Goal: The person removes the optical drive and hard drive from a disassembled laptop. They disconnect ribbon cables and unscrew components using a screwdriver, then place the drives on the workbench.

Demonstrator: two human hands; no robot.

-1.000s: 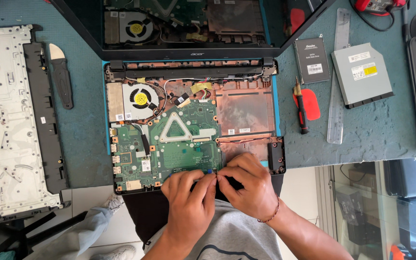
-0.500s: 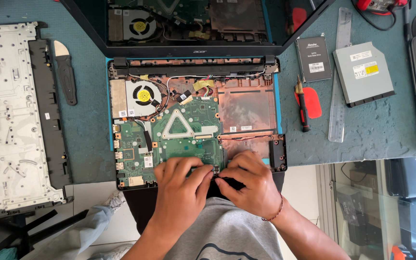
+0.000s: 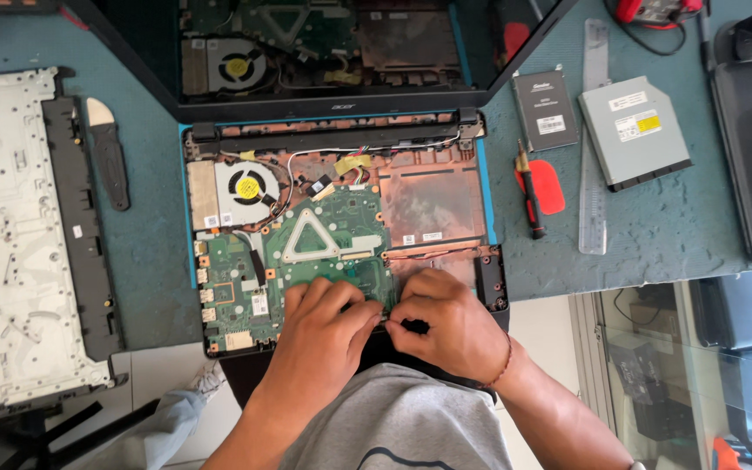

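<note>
The left hand (image 3: 328, 326) slid slightly up and left over the lower edge of the green laptop circuit board (image 3: 306, 261), and the right hand (image 3: 446, 326) closed in beside it.

Both hands (image 3: 385, 326) together, fingers curled down

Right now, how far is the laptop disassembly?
Done: the keyboard cover lies aside, and the optical drive is out. In hand: left hand and right hand work at the motherboard front edge. Left: board and cooling fan remain seated.
</note>
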